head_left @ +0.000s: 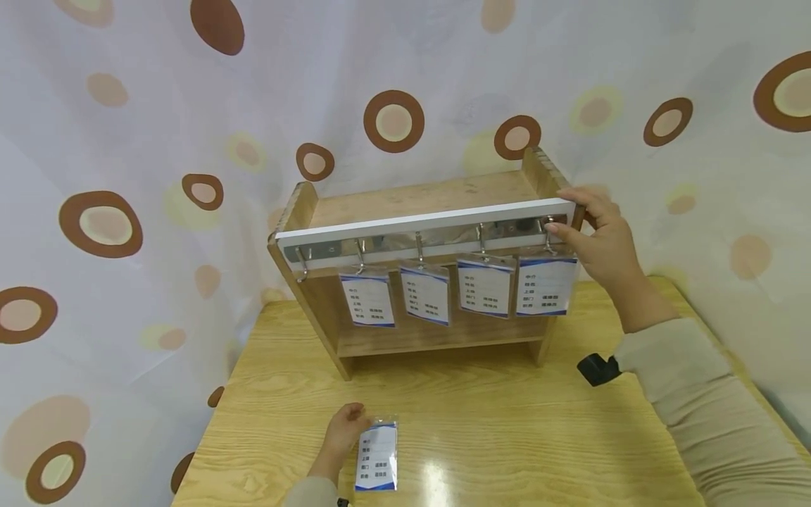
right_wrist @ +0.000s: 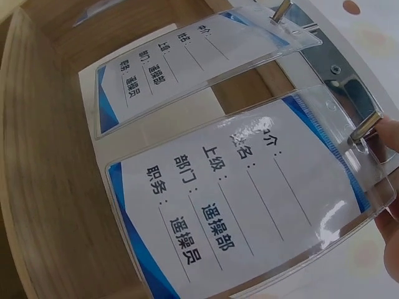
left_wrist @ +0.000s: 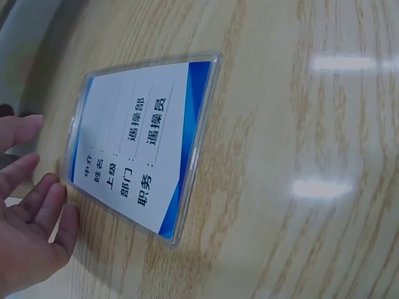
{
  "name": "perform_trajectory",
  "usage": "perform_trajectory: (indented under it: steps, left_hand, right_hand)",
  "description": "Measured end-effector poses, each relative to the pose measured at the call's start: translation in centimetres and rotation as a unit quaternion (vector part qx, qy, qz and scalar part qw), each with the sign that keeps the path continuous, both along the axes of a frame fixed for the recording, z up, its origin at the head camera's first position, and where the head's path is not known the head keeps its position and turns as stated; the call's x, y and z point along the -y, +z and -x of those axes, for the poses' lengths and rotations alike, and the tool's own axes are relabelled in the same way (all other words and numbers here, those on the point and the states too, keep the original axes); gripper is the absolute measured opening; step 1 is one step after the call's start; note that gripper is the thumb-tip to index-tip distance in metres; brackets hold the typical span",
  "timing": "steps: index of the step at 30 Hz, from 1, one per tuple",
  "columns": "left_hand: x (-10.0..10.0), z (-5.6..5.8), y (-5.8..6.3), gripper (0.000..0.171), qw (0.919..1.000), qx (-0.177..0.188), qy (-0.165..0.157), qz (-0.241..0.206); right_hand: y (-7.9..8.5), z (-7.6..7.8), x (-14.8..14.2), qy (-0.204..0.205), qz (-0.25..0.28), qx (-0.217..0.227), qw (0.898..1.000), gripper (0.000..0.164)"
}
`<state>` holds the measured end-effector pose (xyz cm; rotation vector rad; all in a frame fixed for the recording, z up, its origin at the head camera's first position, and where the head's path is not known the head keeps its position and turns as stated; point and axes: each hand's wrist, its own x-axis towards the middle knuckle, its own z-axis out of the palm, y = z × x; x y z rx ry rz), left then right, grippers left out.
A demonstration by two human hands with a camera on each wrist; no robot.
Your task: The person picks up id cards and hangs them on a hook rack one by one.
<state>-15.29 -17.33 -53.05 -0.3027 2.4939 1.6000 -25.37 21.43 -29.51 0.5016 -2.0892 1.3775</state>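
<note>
A clear-sleeved name badge (head_left: 376, 456) with a white and blue card lies flat on the table. My left hand (head_left: 345, 431) is beside its top end, fingers loosely bent; in the left wrist view the fingertips (left_wrist: 53, 196) are close to the sleeve's edge, and I cannot tell if they touch. My right hand (head_left: 602, 236) grips the upper right corner of a wooden shelf (head_left: 424, 201), fingers over the top edge and thumb in front near the last hook. From that hook hangs a badge (head_left: 546, 285), large in the right wrist view (right_wrist: 230, 199).
A metal hook rail (head_left: 393, 243) runs along the shelf's white front edge. Several more badges (head_left: 424, 294) hang from its hooks; the leftmost hook (head_left: 303, 266) is bare. The shelf stands on a wood-grain table (head_left: 494, 422), before a patterned curtain (head_left: 405, 63).
</note>
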Motion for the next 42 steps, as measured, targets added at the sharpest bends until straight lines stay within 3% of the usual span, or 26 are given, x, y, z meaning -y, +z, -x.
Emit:
perform_trajectory:
  steps: [6, 13, 18, 28, 42]
  left_hand:
    - [0.3, 0.4, -0.5, 0.049, 0.9992, 0.002, -0.023, 0.031]
    - [0.3, 0.7, -1.1, 0.056, 0.9953, -0.021, -0.039, 0.086]
    - [0.2, 0.5, -1.5, 0.060, 0.9930, -0.027, -0.037, 0.109]
    - [0.0, 0.5, -2.2, 0.047, 0.9848, -0.034, -0.047, 0.164]
    - [-0.4, 0.5, -1.4, 0.043, 0.9784, -0.038, -0.062, 0.193]
  right_hand:
    - [-0.3, 0.1, 0.5, -0.008, 0.011, 0.001, 1.000, 0.041]
    - [-0.4, 0.2, 0.5, -0.017, 0.005, 0.015, 1.000, 0.043]
    - [-0.6, 0.5, 0.5, -0.018, -0.001, 0.016, 1.000, 0.045]
    - [-0.9, 0.1, 0.6, -0.017, 0.003, 0.002, 1.000, 0.043]
    - [-1.0, 0.1, 0.5, -0.015, 0.003, -0.038, 0.999, 0.041]
